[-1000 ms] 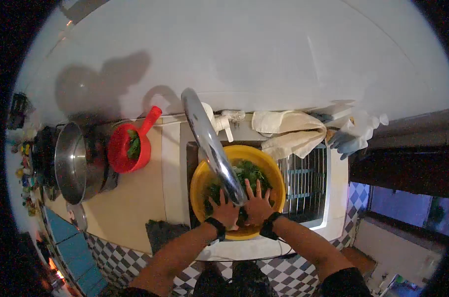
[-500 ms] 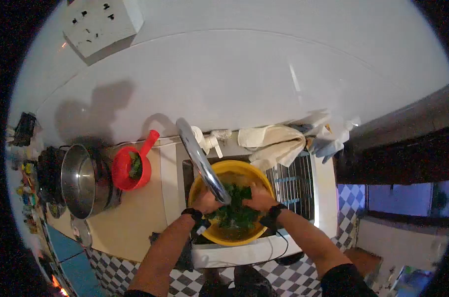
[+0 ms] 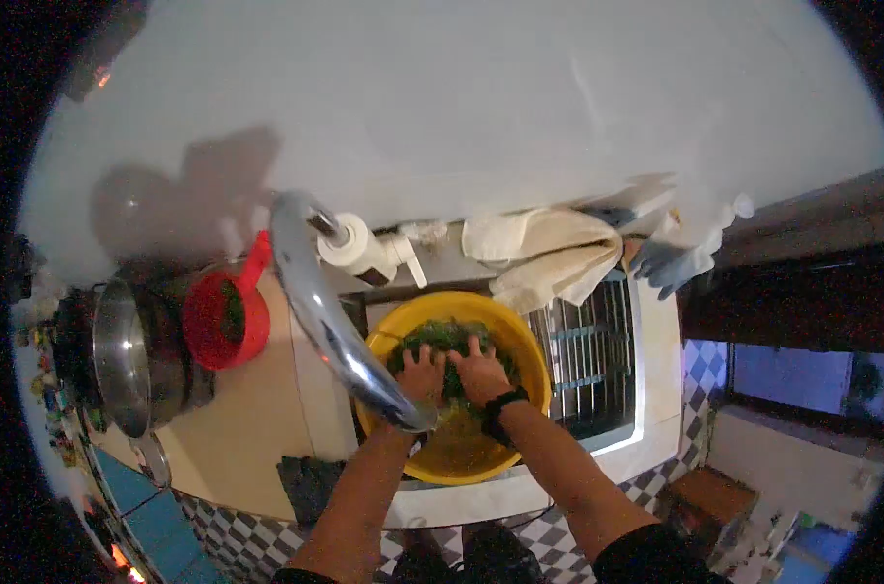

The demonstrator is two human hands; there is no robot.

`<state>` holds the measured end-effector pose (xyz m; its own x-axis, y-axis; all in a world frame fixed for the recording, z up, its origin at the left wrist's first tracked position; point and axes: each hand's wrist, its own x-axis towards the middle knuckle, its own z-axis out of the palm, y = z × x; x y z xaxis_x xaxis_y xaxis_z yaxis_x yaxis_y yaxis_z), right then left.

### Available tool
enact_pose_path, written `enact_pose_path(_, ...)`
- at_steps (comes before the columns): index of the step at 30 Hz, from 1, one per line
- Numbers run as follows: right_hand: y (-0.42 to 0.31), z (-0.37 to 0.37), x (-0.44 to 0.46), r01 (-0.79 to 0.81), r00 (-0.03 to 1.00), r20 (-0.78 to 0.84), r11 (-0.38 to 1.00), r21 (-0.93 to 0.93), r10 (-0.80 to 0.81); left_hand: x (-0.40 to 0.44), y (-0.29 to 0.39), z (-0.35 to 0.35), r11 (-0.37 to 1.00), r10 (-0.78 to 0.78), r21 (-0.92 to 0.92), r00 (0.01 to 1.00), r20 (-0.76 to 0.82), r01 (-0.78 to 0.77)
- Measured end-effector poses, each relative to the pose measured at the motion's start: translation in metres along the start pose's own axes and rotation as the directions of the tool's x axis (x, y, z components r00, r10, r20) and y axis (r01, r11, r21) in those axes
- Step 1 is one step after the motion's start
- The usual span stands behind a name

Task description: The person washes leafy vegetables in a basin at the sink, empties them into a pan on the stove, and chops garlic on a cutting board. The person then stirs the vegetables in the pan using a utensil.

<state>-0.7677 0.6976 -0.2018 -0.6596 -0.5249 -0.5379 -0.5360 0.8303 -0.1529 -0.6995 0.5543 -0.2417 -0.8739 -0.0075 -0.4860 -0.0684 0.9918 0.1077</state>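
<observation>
- While the left hand (image 3: pixel 422 378) and right hand (image 3: pixel 481 376) lie, fingers spread, on leafy greens (image 3: pixel 448 337), these sit toward the far side of the yellow basin (image 3: pixel 538 362);
- a curved faucet (image 3: pixel 315 310) arches over its left rim;
- a red dipper (image 3: pixel 204 336) stands left on the counter (image 3: pixel 242 428).

Dark-green leafy vegetables (image 3: pixel 449 336), massed toward the far side of a round, upright yellow basin (image 3: pixel 534 375)
</observation>
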Motion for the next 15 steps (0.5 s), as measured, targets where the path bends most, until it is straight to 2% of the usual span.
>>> enact_pose_path(1, 0.005, 0.002, 0.001, -0.024, 0.994, 0.112, 0.983, 0.184, 0.003, 0.001, -0.003, -0.009, 1.000, 0.023, 0.013, 0.998, 0.061, -0.024)
enact_pose_path(2, 0.006, -0.007, -0.010, -0.012, 0.986, 0.163, 0.967, 0.255, -0.031, 0.002, -0.006, -0.016, 0.999, 0.046, 0.023, 0.992, 0.121, -0.049)
enact_pose_path(5, 0.007, -0.045, -0.047, -0.006, 0.951, 0.276, 0.890, 0.457, -0.136, -0.041, -0.004, -0.053, 0.972, 0.205, -0.171, 0.939, 0.277, -0.162)
enact_pose_path(6, 0.006, -0.046, -0.063, 0.000, 0.955, 0.263, 0.889, 0.457, -0.136, -0.053, -0.007, -0.067, 0.953, 0.261, -0.235, 0.910, 0.323, -0.190)
enact_pose_path(8, 0.006, -0.046, -0.091, 0.135, 0.964, 0.212, 0.981, 0.140, -0.163, -0.061, -0.014, -0.089, 0.932, 0.316, -0.287, 0.880, 0.355, -0.219)
enact_pose_path(9, 0.010, -0.051, -0.092, 0.135, 0.966, 0.203, 0.981, 0.140, -0.162, -0.064, -0.020, -0.098, 0.904, 0.393, -0.289, 0.876, 0.279, -0.314)
enact_pose_path(10, 0.014, -0.054, -0.092, 0.263, 0.947, 0.186, 0.964, 0.025, -0.263, -0.065, -0.025, -0.104, 0.868, 0.468, -0.286, 0.860, 0.203, -0.405)
enact_pose_path(11, 0.016, -0.069, -0.080, 0.259, 0.935, 0.243, 0.965, 0.035, -0.259, -0.060, -0.033, -0.102, 0.870, 0.466, -0.280, 0.861, 0.202, -0.405)
enact_pose_path(12, 0.018, -0.084, -0.067, 0.253, 0.920, 0.299, 0.966, 0.045, -0.254, -0.050, -0.044, -0.095, 0.830, 0.506, -0.325, 0.857, 0.097, -0.453)
enact_pose_path(14, 0.030, -0.113, -0.002, 0.113, 0.961, 0.227, 0.972, 0.204, -0.159, -0.055, -0.050, -0.094, 0.791, 0.528, -0.362, 0.849, -0.005, -0.494)
enact_pose_path(15, 0.033, -0.118, 0.024, 0.136, 0.987, 0.027, 0.919, 0.369, -0.158, -0.068, -0.047, -0.099, 0.862, 0.446, -0.341, 0.881, 0.157, -0.376)
